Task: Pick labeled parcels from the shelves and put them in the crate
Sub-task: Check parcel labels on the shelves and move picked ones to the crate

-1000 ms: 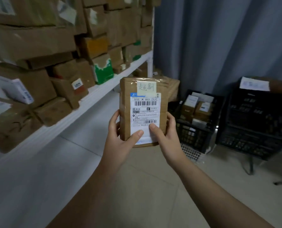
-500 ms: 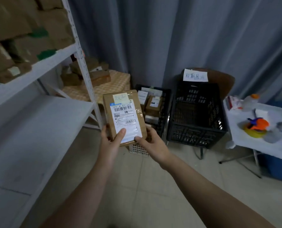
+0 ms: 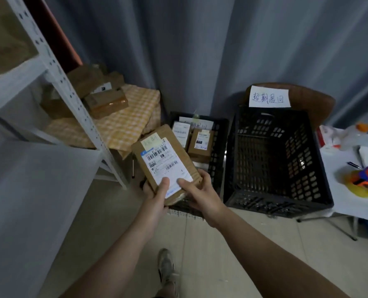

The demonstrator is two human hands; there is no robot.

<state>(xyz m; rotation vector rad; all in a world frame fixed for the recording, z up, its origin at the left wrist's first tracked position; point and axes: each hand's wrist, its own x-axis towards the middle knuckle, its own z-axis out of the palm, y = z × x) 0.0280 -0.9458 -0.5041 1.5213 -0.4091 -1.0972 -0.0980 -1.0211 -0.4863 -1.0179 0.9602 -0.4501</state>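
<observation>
Both sets of fingers (image 3: 165, 183) are closed on the parcel (image 3: 178, 157): each thumb lies flat on its face, the rest curl underneath, out of view. The left hand (image 3: 155, 196) takes the near left corner and the right hand (image 3: 200, 190) the near right edge, so the grip is at one end only. The parcel is a flat brown box, held in the air above the front rim of the small crate (image 3: 218, 147). Its long axis runs from the hands away and to the left, with the far end raised. The small crate, already holding labelled boxes (image 3: 201, 141), lies directly beyond and below the hands. The large crate (image 3: 275, 201) stands just beside it to the right, nearer the right hand, and looks empty. Which crate is the target cannot be told. The parcel's white label (image 3: 163, 163) carries barcodes and small print too blurred to read. The yellow note (image 3: 151, 141) above it bears handwriting, also illegible. A paper sign (image 3: 269, 97) behind the large crate reads "超期退回". A slip at the back of the small crate is partly hidden. The shelf (image 3: 71, 93) stands at left. A counter (image 3: 346, 203) at right carries a tape dispenser (image 3: 366, 178).
</observation>
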